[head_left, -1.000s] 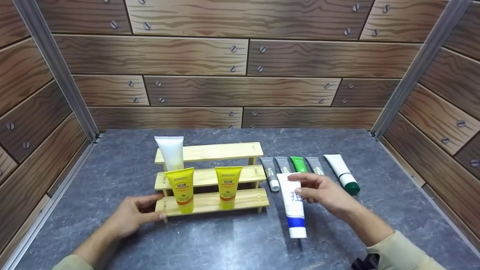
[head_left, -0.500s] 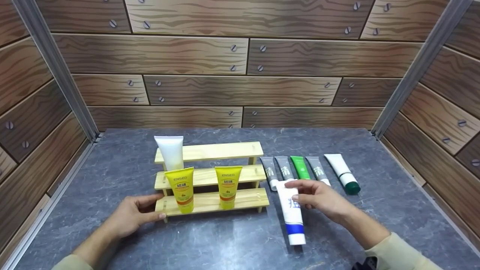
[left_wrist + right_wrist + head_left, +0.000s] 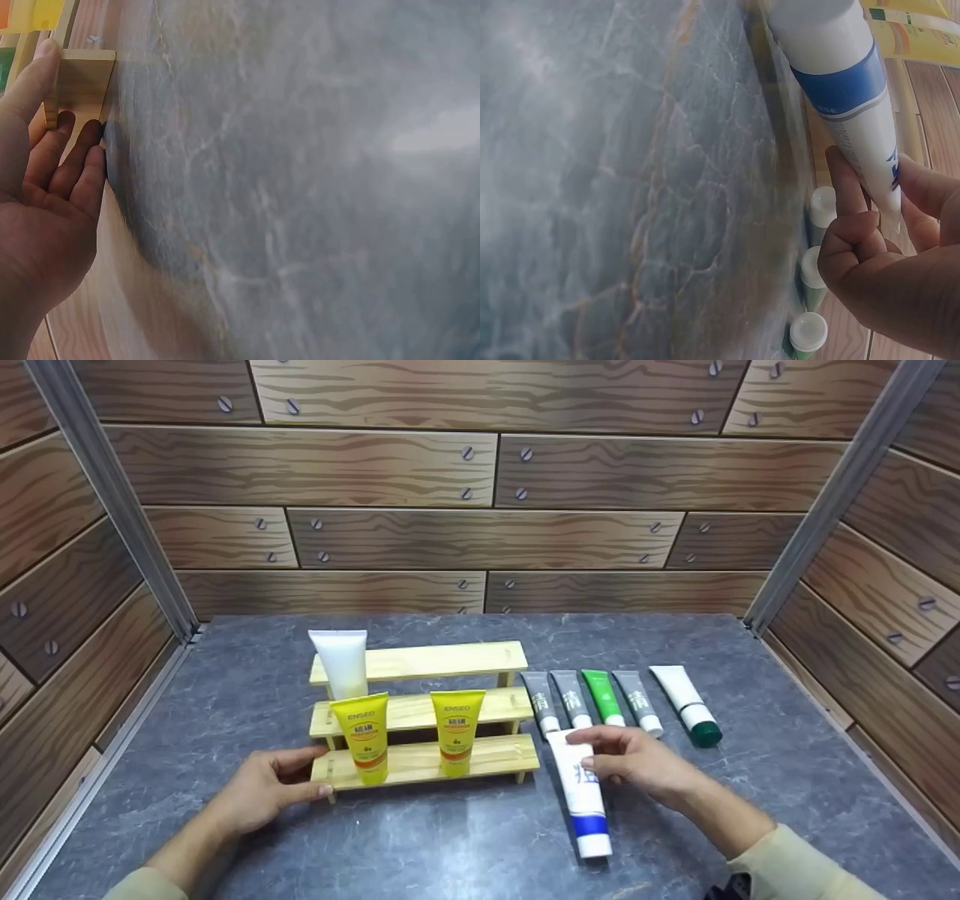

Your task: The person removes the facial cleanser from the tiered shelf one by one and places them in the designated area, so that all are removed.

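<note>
"White, with a blue band: where is that tube (image 3: 583,802)?"

"In the right hand (image 3: 645,765), pinched near its flat end between thumb and fingers; the white cap (image 3: 595,846) points toward the person, at the near side of the table (image 3: 375,847)."

"Does the cap touch the surface?"

"From where I stand, I cannot be sure."

"And the left hand (image 3: 262,787)?"

"Partly closed, thumb in front and fingers behind, holding the left end of the lowest step of a three-step wooden rack (image 3: 416,765). On that step stand one yellow tube (image 3: 365,739) and, well apart to its right, a matching yellow tube (image 3: 457,727). Behind the first rises a frosted tube (image 3: 339,660), its foot hidden."

"What lies beyond the right hand?"

"One row, right of the rack: two grey tubes (image 3: 540,697), a green tube (image 3: 602,697), a third grey tube (image 3: 634,697) and, set slightly apart, a green-capped white tube (image 3: 682,690). Wood-patterned walls (image 3: 397,469) enclose the table."
</note>
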The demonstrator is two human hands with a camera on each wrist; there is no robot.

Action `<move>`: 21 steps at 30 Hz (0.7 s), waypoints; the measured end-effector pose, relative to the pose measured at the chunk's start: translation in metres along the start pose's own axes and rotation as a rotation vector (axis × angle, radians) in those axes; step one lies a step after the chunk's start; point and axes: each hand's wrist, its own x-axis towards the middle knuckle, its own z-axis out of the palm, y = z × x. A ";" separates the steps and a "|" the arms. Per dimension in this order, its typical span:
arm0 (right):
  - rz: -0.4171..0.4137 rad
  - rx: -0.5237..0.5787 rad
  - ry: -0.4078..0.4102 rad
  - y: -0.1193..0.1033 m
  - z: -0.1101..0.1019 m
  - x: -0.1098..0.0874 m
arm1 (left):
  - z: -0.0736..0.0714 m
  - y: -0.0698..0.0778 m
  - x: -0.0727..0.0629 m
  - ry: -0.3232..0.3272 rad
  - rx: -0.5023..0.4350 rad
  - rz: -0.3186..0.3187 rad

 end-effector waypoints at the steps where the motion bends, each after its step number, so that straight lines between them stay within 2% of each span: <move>1: 0.004 0.002 -0.002 0.000 0.000 0.000 | 0.000 0.000 0.000 -0.001 -0.006 0.002; 8: 0.032 0.004 -0.006 0.004 0.002 0.004 | 0.000 0.001 0.000 -0.001 0.010 0.025; 15: 0.046 0.034 -0.025 0.010 0.005 0.007 | 0.000 0.001 0.000 0.004 0.005 0.007; 21: 0.054 -0.003 -0.025 0.013 0.006 0.009 | 0.001 0.000 -0.001 0.009 0.005 -0.007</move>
